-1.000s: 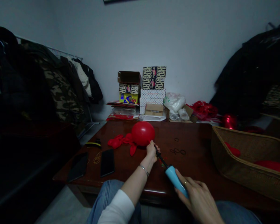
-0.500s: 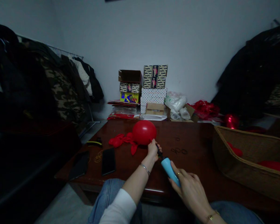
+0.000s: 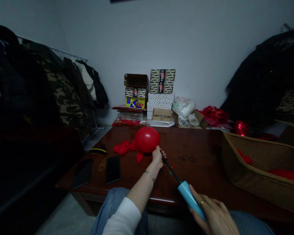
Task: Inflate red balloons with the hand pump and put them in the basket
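Observation:
A round, inflated red balloon [image 3: 147, 139] sits over the brown table, its neck pinched in my left hand [image 3: 158, 156] against the nozzle end of a hand pump. My right hand [image 3: 212, 209] is wrapped round the light blue barrel of the balloon pump [image 3: 189, 198]. The pump's black rod shows between the two hands, pulled well out. Limp red balloons [image 3: 122, 148] lie on the table to the left of the inflated one. How the neck fits on the nozzle is hidden by my left fingers.
On the wooden table [image 3: 205, 143] lie a black phone [image 3: 113, 169], a dark flat object [image 3: 81, 173], yellow string [image 3: 102, 164] and several dark rings [image 3: 192, 159]. A wicker basket [image 3: 257, 173] with red balloons stands at right. Boxes [image 3: 161, 102] are stacked against the wall.
My right hand has drawn the blue barrel down and to the right, so more of the black rod shows. The balloon and my left hand have shifted slightly left.

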Demonstrator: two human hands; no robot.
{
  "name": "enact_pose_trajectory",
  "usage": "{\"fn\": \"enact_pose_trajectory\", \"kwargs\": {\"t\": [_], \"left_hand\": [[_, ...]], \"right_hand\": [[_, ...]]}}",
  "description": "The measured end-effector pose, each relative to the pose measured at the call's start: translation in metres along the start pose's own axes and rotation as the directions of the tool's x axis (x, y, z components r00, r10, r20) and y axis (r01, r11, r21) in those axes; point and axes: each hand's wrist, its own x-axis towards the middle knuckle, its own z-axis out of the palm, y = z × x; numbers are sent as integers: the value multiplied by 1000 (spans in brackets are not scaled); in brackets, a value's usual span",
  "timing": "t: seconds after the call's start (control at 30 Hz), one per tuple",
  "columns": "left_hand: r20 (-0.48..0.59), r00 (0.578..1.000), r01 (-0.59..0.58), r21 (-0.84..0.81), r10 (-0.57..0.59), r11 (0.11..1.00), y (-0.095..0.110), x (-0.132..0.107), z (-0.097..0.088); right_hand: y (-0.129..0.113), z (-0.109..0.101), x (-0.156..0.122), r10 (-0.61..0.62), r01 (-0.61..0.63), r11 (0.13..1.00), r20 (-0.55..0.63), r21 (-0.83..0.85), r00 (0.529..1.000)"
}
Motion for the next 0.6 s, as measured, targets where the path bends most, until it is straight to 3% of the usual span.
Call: {"fn": "enact_pose_trajectory", "kwargs": {"t": [0.2, 0.4, 0.6], "left_hand": [[15, 1000, 5, -16, -5, 1000, -9, -5, 4], [24, 1000, 16, 0, -16, 1000, -22, -4, 5], [34, 999, 12, -5, -11, 1000, -19, 2, 2]], "right_hand": [[-9, 4, 33, 57, -58, 998, 54, 14, 997], [-18, 11, 69, 93, -86, 993, 84, -86, 992], [-24, 16, 73, 93, -85, 990, 74, -111, 993]]}}
